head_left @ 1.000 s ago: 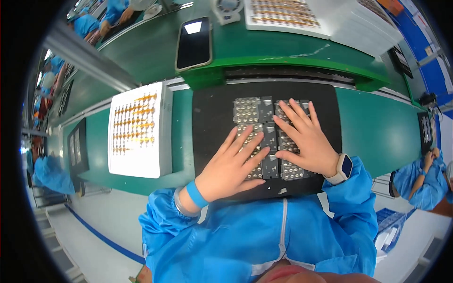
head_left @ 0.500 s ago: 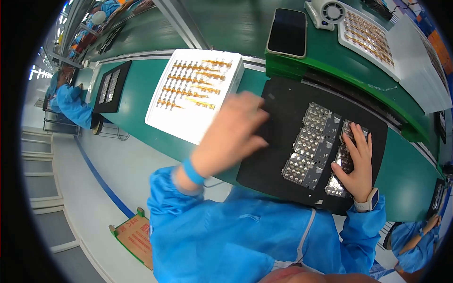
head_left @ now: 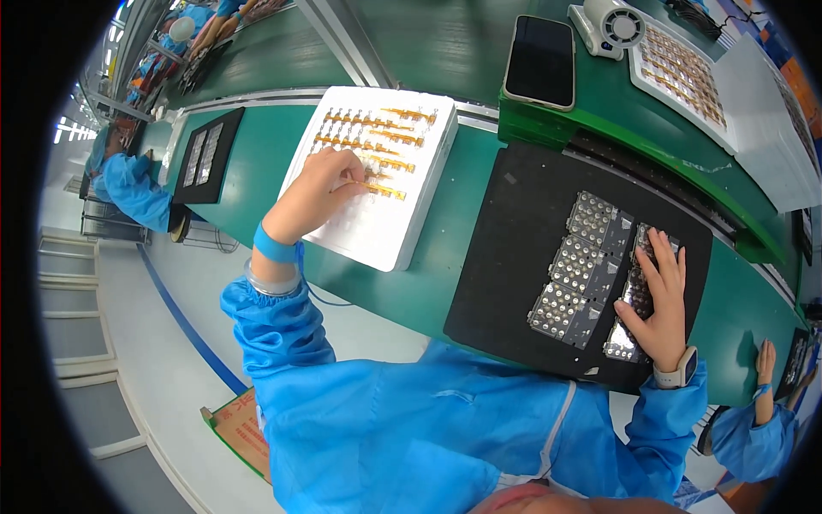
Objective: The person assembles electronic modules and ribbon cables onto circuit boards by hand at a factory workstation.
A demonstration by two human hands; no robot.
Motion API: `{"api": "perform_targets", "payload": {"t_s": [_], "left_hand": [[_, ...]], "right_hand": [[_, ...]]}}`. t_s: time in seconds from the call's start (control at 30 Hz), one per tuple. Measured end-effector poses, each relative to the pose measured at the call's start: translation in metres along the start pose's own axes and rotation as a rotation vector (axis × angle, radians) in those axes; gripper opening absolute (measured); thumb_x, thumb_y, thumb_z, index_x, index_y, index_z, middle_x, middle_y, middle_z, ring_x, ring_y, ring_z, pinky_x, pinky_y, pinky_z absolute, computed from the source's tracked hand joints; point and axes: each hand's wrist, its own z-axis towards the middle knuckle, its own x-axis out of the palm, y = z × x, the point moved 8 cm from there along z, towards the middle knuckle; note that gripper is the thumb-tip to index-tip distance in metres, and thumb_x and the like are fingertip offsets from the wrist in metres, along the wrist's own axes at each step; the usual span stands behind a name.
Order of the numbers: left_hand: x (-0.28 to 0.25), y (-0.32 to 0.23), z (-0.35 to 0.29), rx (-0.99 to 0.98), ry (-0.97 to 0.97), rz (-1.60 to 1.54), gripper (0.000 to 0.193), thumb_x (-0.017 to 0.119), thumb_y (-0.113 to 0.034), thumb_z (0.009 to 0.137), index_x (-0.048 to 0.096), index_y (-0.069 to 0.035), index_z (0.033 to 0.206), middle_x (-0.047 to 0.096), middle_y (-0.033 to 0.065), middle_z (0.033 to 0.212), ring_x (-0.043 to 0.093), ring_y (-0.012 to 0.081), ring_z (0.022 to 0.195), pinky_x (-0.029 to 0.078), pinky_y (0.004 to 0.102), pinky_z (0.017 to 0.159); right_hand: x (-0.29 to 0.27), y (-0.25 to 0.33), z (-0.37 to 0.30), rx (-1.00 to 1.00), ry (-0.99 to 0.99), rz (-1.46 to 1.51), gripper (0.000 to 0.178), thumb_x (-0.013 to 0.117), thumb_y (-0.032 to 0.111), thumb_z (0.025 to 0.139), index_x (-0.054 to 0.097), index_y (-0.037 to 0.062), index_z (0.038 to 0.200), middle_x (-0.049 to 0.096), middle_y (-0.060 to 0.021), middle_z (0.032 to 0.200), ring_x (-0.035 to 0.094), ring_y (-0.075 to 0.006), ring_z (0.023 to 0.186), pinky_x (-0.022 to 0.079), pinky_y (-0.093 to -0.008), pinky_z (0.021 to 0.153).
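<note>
My left hand (head_left: 318,195) is over a white foam tray (head_left: 364,240) on the left. Its fingers are bent together, thumb and fingertips at the inner end of an orange flex circuit strip (head_left: 387,192) in the tray. Part of the strips lies hidden under the hand. My right hand (head_left: 661,304) lies flat with fingers spread on the right-hand column of dark boards (head_left: 622,341), covering much of it. Beside it, another column of boards with round metal domes (head_left: 569,264) rests on the black mat (head_left: 497,265).
A phone (head_left: 541,64) and a small white fan (head_left: 618,30) sit on a green raised shelf (head_left: 535,128) behind the mat. More white trays (head_left: 685,73) stand at far right. A metal post (head_left: 342,43) rises behind the left tray. Co-workers (head_left: 128,184) sit at both sides.
My left hand has moved left from beside the mat to the strips in the white tray, its fingers closing there. My right hand stays on the boards. The view has shifted slightly.
</note>
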Motion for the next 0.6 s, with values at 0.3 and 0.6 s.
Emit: {"api": "perform_targets", "payload": {"t_s": [0.3, 0.6], "left_hand": [[-0.002, -0.028, -0.005, 0.037, -0.130, -0.140, 0.014, 0.066, 0.002, 0.078, 0.057, -0.003, 0.088, 0.058, 0.0059, 0.086, 0.055, 0.0177, 0.081, 0.045, 0.0288, 0.073], [0.043, -0.218, 0.005, 0.774, -0.096, -0.406, 0.028, 0.070, 0.003, 0.070, 0.062, -0.005, 0.095, 0.062, 0.0055, 0.086, 0.054, 0.0223, 0.077, 0.043, 0.0330, 0.068]], "right_hand": [[-0.032, 0.008, -0.001, -0.024, -0.002, 0.096, 0.053, 0.071, 0.012, 0.070, 0.055, 0.0031, 0.120, 0.042, -0.0171, 0.139, 0.034, -0.0363, 0.132, 0.014, -0.0535, 0.111], [0.023, 0.043, 0.022, 0.294, 0.394, 1.500, 0.035, 0.040, 0.023, 0.099, 0.057, -0.0053, 0.111, 0.062, -0.0176, 0.109, 0.059, -0.0254, 0.103, 0.046, -0.0348, 0.086]]}}
